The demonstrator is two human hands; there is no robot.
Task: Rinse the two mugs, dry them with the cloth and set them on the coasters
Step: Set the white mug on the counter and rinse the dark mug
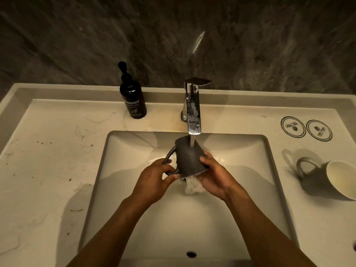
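Head view, two mugs (189, 157) (327, 178), two coasters (293, 126) (319, 130)

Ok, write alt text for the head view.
Both hands, left hand and right hand, hold a dark mug under the running tap over the sink. A second mug and two coasters sit right.

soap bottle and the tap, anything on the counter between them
Nothing: in the head view the counter between the soap bottle and the tap is bare, showing only faint stains.

1 mug (187, 157) over the sink (250, 170), under the tap (192, 106); 2 coasters (306, 129) right, soap bottle (133, 97) left.
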